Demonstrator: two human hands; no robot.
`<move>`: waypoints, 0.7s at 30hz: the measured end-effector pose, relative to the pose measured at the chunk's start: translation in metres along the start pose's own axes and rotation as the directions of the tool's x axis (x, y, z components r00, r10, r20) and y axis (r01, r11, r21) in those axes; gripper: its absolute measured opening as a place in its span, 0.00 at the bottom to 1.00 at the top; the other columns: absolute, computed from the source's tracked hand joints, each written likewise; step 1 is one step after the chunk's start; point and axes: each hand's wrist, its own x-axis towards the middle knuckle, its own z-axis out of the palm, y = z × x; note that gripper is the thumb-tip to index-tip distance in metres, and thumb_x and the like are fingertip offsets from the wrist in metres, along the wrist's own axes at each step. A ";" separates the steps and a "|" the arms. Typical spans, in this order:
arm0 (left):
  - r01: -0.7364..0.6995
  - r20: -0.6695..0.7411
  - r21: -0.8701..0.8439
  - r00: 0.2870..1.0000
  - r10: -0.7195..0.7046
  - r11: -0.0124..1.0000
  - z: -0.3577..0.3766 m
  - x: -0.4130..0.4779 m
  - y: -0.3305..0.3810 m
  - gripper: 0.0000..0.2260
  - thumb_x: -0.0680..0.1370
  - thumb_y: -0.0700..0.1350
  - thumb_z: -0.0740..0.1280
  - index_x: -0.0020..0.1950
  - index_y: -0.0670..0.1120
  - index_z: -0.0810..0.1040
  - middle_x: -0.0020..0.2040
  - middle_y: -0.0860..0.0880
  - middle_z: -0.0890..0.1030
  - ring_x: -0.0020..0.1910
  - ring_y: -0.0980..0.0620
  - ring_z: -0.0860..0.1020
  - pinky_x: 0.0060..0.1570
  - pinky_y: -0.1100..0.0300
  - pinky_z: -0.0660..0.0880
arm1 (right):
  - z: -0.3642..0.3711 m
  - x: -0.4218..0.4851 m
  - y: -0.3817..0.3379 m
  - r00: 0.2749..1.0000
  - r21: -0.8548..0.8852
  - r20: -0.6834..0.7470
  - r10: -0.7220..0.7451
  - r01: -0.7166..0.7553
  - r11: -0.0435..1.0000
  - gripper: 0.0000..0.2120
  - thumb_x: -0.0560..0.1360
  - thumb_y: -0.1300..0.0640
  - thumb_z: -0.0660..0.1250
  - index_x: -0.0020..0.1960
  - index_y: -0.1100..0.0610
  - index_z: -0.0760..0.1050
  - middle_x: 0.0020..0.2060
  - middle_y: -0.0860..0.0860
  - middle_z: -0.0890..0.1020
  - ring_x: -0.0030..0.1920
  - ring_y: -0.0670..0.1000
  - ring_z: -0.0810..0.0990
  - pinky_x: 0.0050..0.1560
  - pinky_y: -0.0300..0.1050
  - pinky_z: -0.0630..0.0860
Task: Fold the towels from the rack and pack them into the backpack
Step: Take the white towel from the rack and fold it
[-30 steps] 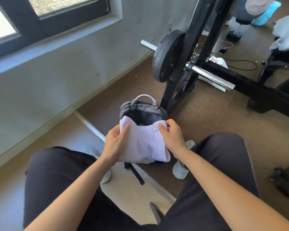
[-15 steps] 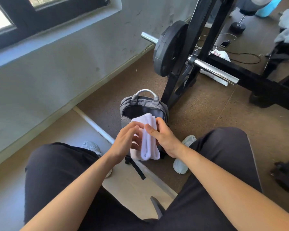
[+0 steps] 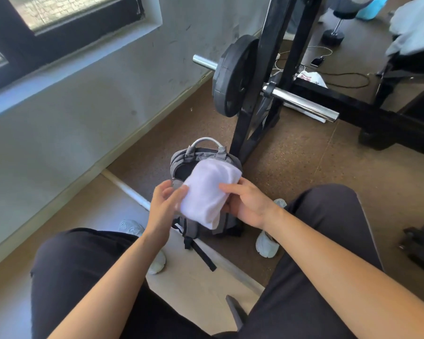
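Two hands hold one white towel [image 3: 207,192] in the head view, the only view there is. The towel is folded into a fat bundle. It is up in the air, right over the open top of the grey backpack [image 3: 201,152]. The backpack stands on the floor [image 3: 291,172] between the person's knees, next to the black rack [image 3: 262,94] with its round weight [image 3: 233,77].

The right hand [image 3: 249,204] grips the towel, thumb on top and the other fingers curled under it. The left hand [image 3: 165,206] is loose, with fingers almost straight. They touch the towel's left side and do not seem to grip it, though that part is a bit blurry.

The towel looks soft and light. It bends and sags where nothing holds it up, so the folds could fall open. I think it is best to hold it across the middle from both sides, squeeze it a little, and push it down into the bag's mouth. More white cloth [image 3: 414,25] lies far off at the top right.
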 end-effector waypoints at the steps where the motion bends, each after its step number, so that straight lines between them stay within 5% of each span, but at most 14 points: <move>1: 0.098 0.048 -0.046 0.994 -0.095 0.994 -0.003 0.002 0.001 0.33 0.67 0.65 0.73 0.62 0.43 0.78 0.51 0.46 0.81 0.46 0.48 0.79 0.46 0.63 0.74 | -0.002 -0.001 -0.003 1.000 0.048 0.027 -0.009 0.008 0.999 0.19 0.81 0.65 0.63 0.71 0.57 0.73 0.66 0.61 0.78 0.67 0.63 0.76 0.65 0.61 0.76; 4: 0.334 0.268 -0.191 0.922 -0.278 0.923 -0.006 -0.004 0.004 0.33 0.72 0.71 0.67 0.62 0.44 0.81 0.48 0.46 0.86 0.46 0.48 0.84 0.54 0.52 0.77 | -0.005 -0.002 -0.006 0.997 0.176 0.070 -0.026 0.013 0.984 0.19 0.81 0.67 0.62 0.69 0.54 0.75 0.65 0.60 0.79 0.69 0.63 0.76 0.67 0.64 0.74; 9: 0.363 0.476 -0.327 0.861 -0.180 0.872 -0.005 -0.007 0.006 0.35 0.79 0.69 0.58 0.73 0.44 0.76 0.68 0.43 0.81 0.63 0.47 0.82 0.63 0.50 0.73 | -0.001 0.001 0.002 0.994 0.159 0.109 0.015 -0.032 0.987 0.21 0.80 0.69 0.62 0.71 0.58 0.72 0.66 0.63 0.78 0.68 0.64 0.76 0.65 0.61 0.77; 15: 0.223 0.334 -0.383 0.938 -0.091 0.896 -0.005 0.003 0.009 0.23 0.79 0.50 0.69 0.71 0.39 0.76 0.67 0.35 0.80 0.62 0.40 0.82 0.62 0.47 0.79 | -0.001 0.007 0.013 0.994 -0.099 0.071 0.084 -0.077 0.992 0.26 0.77 0.68 0.67 0.74 0.60 0.69 0.61 0.59 0.79 0.68 0.63 0.76 0.67 0.63 0.75; 21: 0.071 0.301 -0.298 0.953 0.023 0.952 -0.015 0.012 0.008 0.23 0.81 0.48 0.69 0.72 0.38 0.74 0.67 0.35 0.80 0.65 0.36 0.80 0.64 0.40 0.77 | -0.004 0.007 0.002 0.996 -0.163 0.013 0.092 -0.088 0.983 0.26 0.76 0.51 0.72 0.72 0.54 0.73 0.67 0.60 0.78 0.67 0.61 0.77 0.71 0.60 0.70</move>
